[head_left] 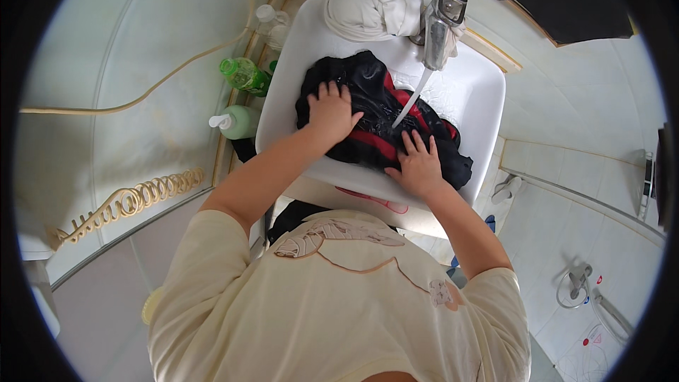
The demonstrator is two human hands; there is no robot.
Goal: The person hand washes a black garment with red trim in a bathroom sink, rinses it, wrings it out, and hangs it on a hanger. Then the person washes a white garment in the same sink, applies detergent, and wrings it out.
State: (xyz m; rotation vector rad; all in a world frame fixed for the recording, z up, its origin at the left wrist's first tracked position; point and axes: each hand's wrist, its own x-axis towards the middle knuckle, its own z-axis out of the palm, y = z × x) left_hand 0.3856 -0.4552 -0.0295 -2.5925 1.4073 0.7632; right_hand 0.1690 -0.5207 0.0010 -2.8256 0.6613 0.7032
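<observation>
Black cloth [371,102] lies under left hand [331,114] and right hand [420,168], both spread, gripping nothing.

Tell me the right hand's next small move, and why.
Probably close the right hand on the black-and-red cloth and nudge a fold under the water stream: it falls from the faucet onto the cloth near that hand, which rests open there.

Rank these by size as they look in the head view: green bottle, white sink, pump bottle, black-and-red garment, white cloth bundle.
1. White sink
2. Black-and-red garment
3. White cloth bundle
4. Green bottle and pump bottle: too alike to rank.
</observation>
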